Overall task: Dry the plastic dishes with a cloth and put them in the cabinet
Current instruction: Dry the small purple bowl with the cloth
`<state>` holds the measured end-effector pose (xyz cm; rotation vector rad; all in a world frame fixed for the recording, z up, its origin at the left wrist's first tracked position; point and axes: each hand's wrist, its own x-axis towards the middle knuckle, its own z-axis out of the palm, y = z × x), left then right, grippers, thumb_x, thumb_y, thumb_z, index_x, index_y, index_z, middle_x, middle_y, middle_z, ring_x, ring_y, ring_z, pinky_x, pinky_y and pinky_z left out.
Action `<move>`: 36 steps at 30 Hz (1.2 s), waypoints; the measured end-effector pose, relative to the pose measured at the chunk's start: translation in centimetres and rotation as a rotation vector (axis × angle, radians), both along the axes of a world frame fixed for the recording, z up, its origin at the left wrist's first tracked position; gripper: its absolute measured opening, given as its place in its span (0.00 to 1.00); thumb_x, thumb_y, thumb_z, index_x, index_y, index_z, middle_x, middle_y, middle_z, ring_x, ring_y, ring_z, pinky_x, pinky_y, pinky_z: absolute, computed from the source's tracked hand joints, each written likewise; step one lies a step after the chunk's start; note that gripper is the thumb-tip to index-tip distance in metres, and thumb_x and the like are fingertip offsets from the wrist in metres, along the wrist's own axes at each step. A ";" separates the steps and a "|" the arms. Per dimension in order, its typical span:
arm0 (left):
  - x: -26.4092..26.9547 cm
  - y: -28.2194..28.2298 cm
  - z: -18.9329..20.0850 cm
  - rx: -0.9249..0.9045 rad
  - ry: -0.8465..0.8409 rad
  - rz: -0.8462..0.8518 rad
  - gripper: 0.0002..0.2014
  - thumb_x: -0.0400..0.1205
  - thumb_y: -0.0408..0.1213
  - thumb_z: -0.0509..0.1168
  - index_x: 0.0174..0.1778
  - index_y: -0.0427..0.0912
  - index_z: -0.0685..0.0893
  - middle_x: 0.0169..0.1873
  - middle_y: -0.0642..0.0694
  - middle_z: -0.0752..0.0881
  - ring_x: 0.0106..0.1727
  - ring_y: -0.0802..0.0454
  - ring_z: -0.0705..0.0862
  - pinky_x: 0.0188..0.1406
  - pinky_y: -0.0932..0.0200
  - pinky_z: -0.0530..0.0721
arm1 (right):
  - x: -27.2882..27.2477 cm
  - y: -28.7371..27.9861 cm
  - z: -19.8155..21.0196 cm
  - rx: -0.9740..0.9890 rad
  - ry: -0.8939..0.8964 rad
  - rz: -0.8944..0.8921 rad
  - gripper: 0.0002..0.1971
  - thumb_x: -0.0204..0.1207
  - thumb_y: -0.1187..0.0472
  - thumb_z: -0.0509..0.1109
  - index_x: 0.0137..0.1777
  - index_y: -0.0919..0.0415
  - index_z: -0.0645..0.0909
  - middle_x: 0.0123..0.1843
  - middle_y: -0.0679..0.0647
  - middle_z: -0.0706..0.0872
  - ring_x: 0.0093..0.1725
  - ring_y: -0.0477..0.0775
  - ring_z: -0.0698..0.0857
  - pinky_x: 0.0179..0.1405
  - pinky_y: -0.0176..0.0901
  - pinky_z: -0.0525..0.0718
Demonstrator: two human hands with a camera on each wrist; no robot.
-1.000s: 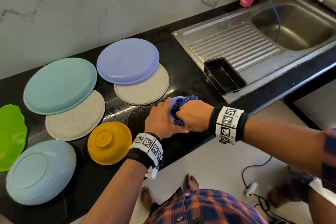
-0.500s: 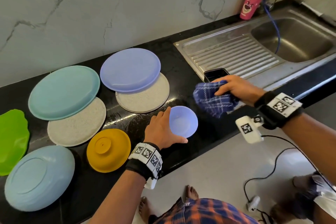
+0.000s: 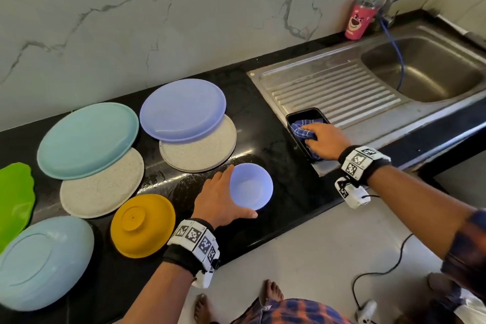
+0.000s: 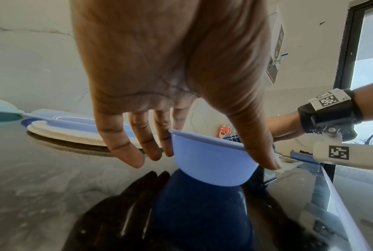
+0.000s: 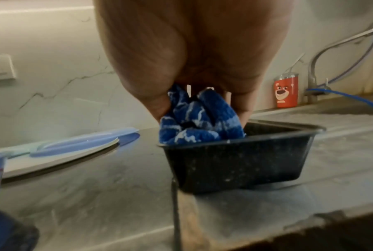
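head view: cloth point(image 3: 302, 131) in right hand point(image 3: 324, 141)

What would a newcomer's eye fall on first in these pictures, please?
Probably the right hand pressing a blue checked cloth into the black tray on the sink's drainboard. Next, the left hand holding the small lilac bowl on the black counter, beside upturned coloured plates.
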<state>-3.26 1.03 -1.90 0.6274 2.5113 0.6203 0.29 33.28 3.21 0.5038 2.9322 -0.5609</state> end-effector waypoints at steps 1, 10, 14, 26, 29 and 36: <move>0.0 0.0 0.0 -0.003 -0.002 -0.001 0.68 0.45 0.77 0.73 0.83 0.60 0.56 0.76 0.56 0.72 0.77 0.45 0.71 0.72 0.37 0.76 | 0.0 0.0 -0.4 -0.015 -0.014 -0.017 0.24 0.80 0.61 0.69 0.77 0.56 0.77 0.74 0.62 0.81 0.72 0.67 0.79 0.68 0.52 0.76; 0.2 0.1 0.3 -0.019 0.001 0.024 0.68 0.44 0.76 0.74 0.83 0.62 0.57 0.75 0.56 0.72 0.76 0.46 0.71 0.71 0.37 0.77 | 0.7 2.3 1.6 0.064 0.029 -0.050 0.32 0.76 0.37 0.71 0.77 0.51 0.75 0.72 0.56 0.82 0.68 0.61 0.82 0.66 0.57 0.80; 0.2 0.2 0.6 -0.035 0.016 0.014 0.67 0.45 0.77 0.74 0.82 0.61 0.57 0.74 0.56 0.74 0.75 0.46 0.72 0.71 0.38 0.77 | 2.7 -0.2 4.2 0.058 0.329 0.110 0.23 0.79 0.45 0.72 0.70 0.54 0.82 0.63 0.53 0.87 0.60 0.53 0.85 0.57 0.44 0.79; 1.8 -1.4 2.0 0.144 0.039 0.016 0.53 0.54 0.81 0.71 0.74 0.60 0.72 0.66 0.58 0.82 0.66 0.55 0.81 0.65 0.47 0.82 | 7.5 -12.7 -2.3 0.001 0.323 0.757 0.14 0.75 0.62 0.72 0.59 0.51 0.89 0.57 0.47 0.91 0.62 0.59 0.87 0.51 0.57 0.87; 2.3 -3.0 3.9 0.275 -0.021 0.045 0.43 0.58 0.78 0.73 0.68 0.63 0.76 0.62 0.64 0.82 0.62 0.60 0.81 0.62 0.51 0.83 | 7.2 -13.9 0.1 -0.092 0.356 0.701 0.13 0.80 0.55 0.64 0.56 0.48 0.90 0.49 0.43 0.92 0.53 0.53 0.87 0.43 0.53 0.83; 1.6 -8.2 11.0 0.459 0.125 0.087 0.44 0.62 0.74 0.70 0.73 0.56 0.79 0.64 0.59 0.83 0.61 0.63 0.82 0.59 0.65 0.80 | 4.5 -16.8 9.1 -0.314 0.410 0.626 0.10 0.77 0.57 0.75 0.57 0.52 0.90 0.45 0.37 0.88 0.43 0.34 0.80 0.46 0.28 0.76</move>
